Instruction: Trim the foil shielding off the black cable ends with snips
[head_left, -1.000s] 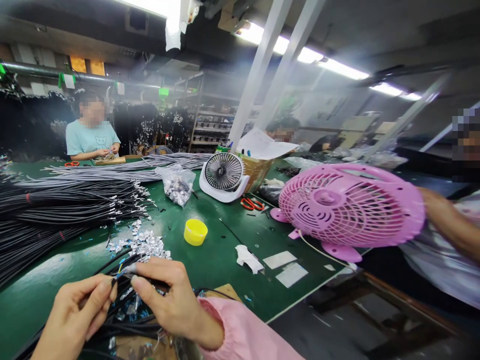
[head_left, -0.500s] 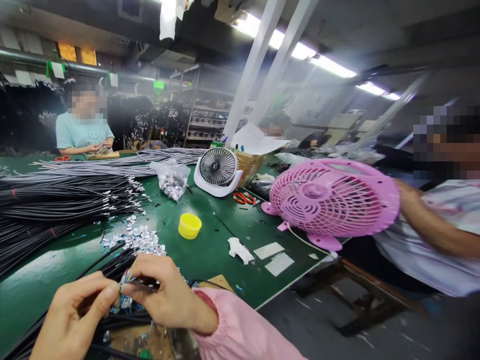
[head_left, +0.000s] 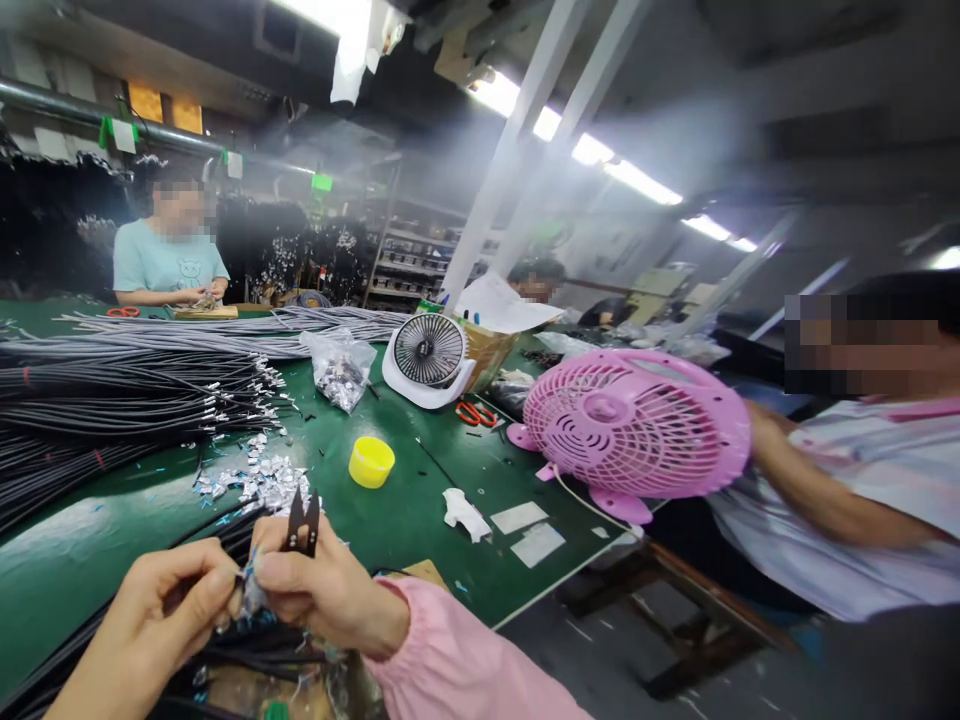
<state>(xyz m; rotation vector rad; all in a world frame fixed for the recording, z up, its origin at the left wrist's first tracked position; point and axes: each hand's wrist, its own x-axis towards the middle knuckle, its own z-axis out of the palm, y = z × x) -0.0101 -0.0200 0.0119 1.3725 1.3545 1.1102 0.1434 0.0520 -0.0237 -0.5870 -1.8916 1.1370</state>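
Observation:
My left hand (head_left: 161, 615) is closed in a pinch on the stripped end of a cable (head_left: 241, 578). Right beside it, my right hand (head_left: 334, 590), in a pink sleeve, is closed too. Dark thread snips (head_left: 303, 525) stick up out of my right fist, blades pointing upward. The right thumb and finger meet near the cable end, where bits of blue and silver show; what exactly they pinch is partly hidden. Shiny foil scraps (head_left: 266, 475) lie in a pile just beyond my hands. Black cables run below them.
Bundled black cables (head_left: 135, 400) cover the left of the green table (head_left: 427, 470). Ahead stand a yellow cup (head_left: 371, 462), a bag of small parts (head_left: 341, 370), a white fan (head_left: 427, 350) and orange scissors (head_left: 476, 413). A pink fan (head_left: 637, 425) is at right, near one co-worker; another sits far left.
The snips have swung upright in my right hand, their blades now in plain sight. Coloured wires that showed between my fingers are now mostly covered. The camera view has shifted slightly.

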